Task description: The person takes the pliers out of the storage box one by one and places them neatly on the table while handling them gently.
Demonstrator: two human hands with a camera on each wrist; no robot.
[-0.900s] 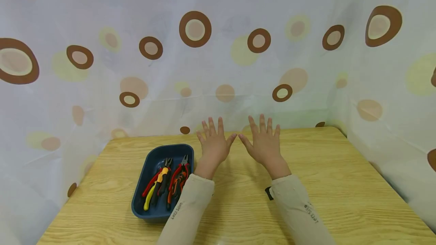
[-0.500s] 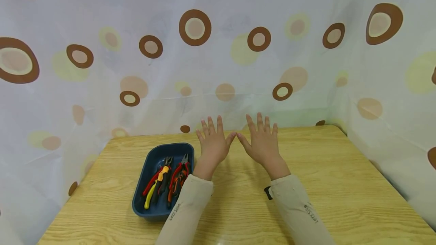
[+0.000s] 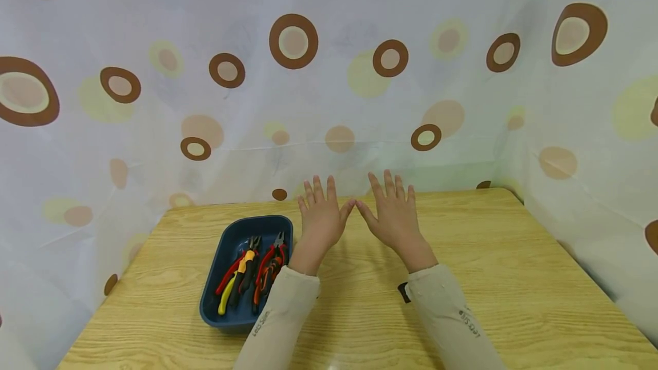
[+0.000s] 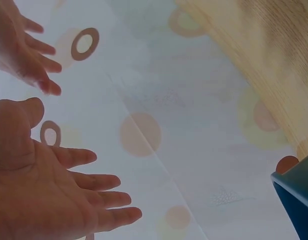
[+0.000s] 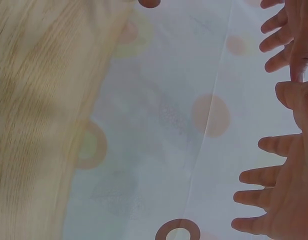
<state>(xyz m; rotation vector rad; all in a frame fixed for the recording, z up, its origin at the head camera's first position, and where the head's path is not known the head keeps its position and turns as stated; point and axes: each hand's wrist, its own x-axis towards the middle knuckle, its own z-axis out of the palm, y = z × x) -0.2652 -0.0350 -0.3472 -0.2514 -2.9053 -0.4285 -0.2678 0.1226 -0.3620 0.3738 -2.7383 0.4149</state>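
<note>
My left hand (image 3: 322,221) is held above the table with its fingers straight and spread, holding nothing. Beside it, my right hand (image 3: 396,218) is spread the same way, also bare. The two thumb tips come close together in the head view; whether they touch I cannot tell. Left of my left hand stands a dark blue bin (image 3: 207,296), part of its right side hidden by the left sleeve. Several pliers lie in it, among them a yellow-and-black pair (image 3: 239,280) and a red-handled pair (image 3: 271,258). The left wrist view shows the bin's corner (image 4: 294,185).
The wood-grain table (image 3: 514,278) spreads under both arms. A white curtain (image 3: 329,96) with brown and beige circles hangs behind it and along both sides. A black band (image 3: 404,292) shows at the right cuff.
My right hand has shifted slightly left, toward the left hand, and the thumbs have come a little closer. The bin and the pliers have stayed in place.
</note>
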